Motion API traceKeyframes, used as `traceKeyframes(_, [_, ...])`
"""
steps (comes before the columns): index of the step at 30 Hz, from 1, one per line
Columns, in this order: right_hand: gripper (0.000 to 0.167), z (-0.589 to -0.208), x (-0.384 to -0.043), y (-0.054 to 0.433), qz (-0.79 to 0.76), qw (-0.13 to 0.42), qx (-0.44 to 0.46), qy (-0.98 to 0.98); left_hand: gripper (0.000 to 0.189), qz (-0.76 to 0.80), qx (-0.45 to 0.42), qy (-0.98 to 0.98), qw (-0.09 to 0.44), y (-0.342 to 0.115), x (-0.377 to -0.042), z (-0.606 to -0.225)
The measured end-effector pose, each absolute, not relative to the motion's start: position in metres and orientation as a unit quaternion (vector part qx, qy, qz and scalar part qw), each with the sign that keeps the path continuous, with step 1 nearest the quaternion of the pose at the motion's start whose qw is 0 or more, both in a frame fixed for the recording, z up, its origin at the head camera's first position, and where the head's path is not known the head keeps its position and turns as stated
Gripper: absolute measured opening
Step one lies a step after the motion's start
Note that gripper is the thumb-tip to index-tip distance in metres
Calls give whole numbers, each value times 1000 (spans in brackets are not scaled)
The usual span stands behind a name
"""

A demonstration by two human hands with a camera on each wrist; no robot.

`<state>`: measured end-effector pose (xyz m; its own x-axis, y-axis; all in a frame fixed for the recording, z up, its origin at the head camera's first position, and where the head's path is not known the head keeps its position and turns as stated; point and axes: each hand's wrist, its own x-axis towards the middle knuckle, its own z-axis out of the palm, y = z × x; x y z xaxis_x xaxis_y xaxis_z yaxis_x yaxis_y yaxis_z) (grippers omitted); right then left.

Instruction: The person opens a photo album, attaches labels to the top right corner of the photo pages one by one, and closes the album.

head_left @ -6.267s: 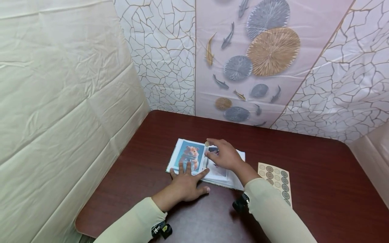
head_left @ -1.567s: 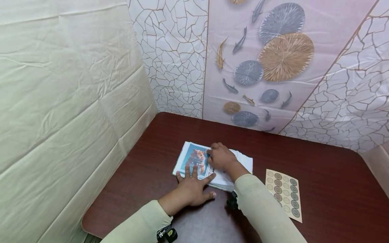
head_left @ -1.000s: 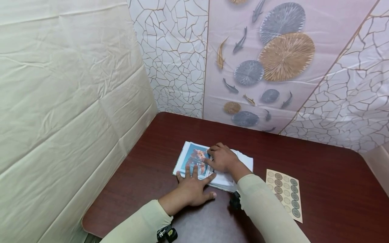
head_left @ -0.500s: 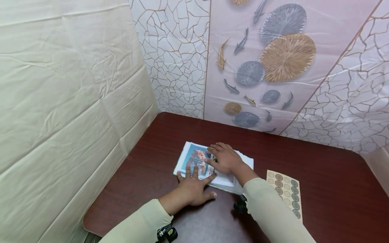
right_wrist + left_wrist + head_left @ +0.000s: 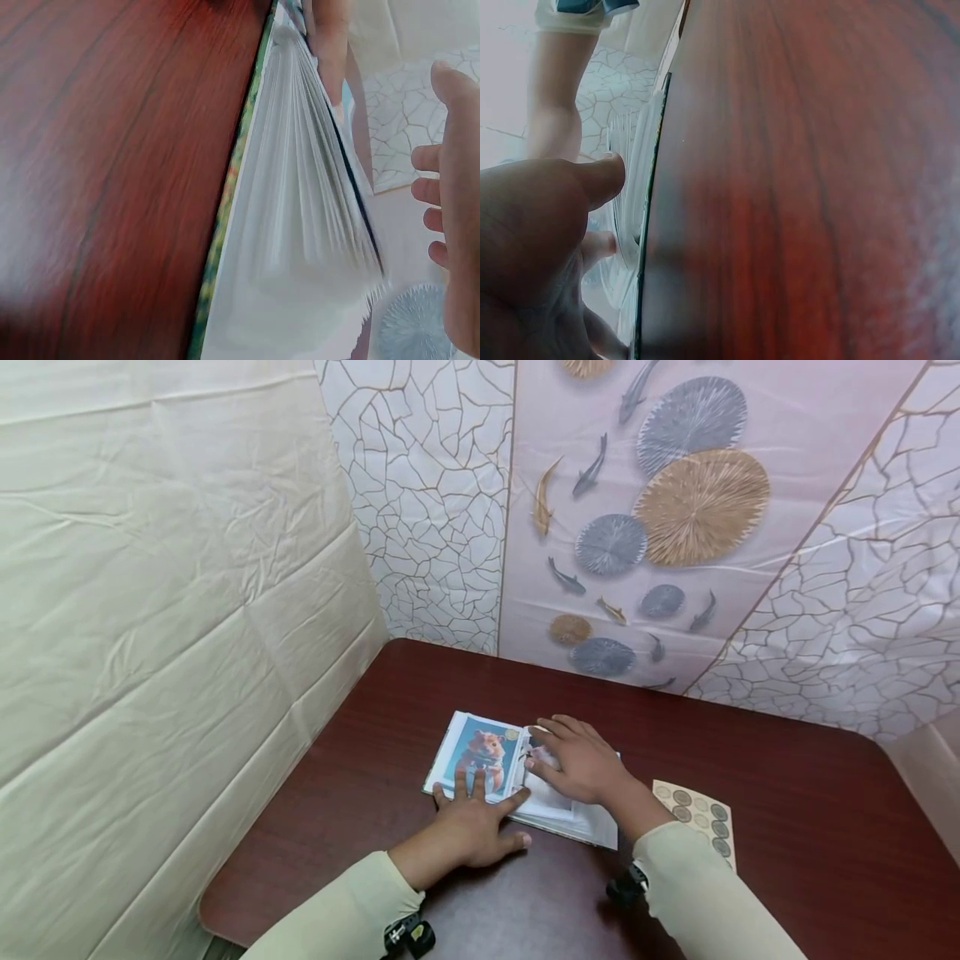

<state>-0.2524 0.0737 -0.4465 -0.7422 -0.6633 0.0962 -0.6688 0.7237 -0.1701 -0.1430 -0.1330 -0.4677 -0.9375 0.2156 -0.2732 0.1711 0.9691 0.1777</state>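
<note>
A small photo album (image 5: 596,827) lies spread on the table, its left page showing a picture of a furry orange animal (image 5: 480,752) on blue. Near that picture's top right corner is a round tan sticker (image 5: 512,734). My left hand (image 5: 472,831) rests with spread fingers on the lower edge of the left page, thumb over the table. Over the right page is my right hand (image 5: 581,764), fingers extended and nothing in them; it partly covers a picture there. In the right wrist view, the fanned pages (image 5: 300,172) stand apart from the right hand (image 5: 450,187).
On the dark red-brown table (image 5: 810,827), right of the album, lies a beige sheet of round stickers (image 5: 701,814), partly covered by my right sleeve. Cream cloth (image 5: 187,610) hangs at the left, and a patterned curtain (image 5: 435,510) stands behind the table.
Earlier my right hand pinched the round sticker; it then pressed at the left page's top right corner. Now the sticker lies there and the right hand has moved right. The left hand stays put.
</note>
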Motion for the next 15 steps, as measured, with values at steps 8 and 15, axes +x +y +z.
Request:
traceKeyframes(8, [73, -443, -240, 98, 108, 40, 354, -928, 71, 62, 107, 983, 139, -132, -142, -462])
traceKeyframes(15, [68, -438, -232, 115, 111, 68, 354, -926, 71, 64, 122, 983, 121, -131, -144, -460])
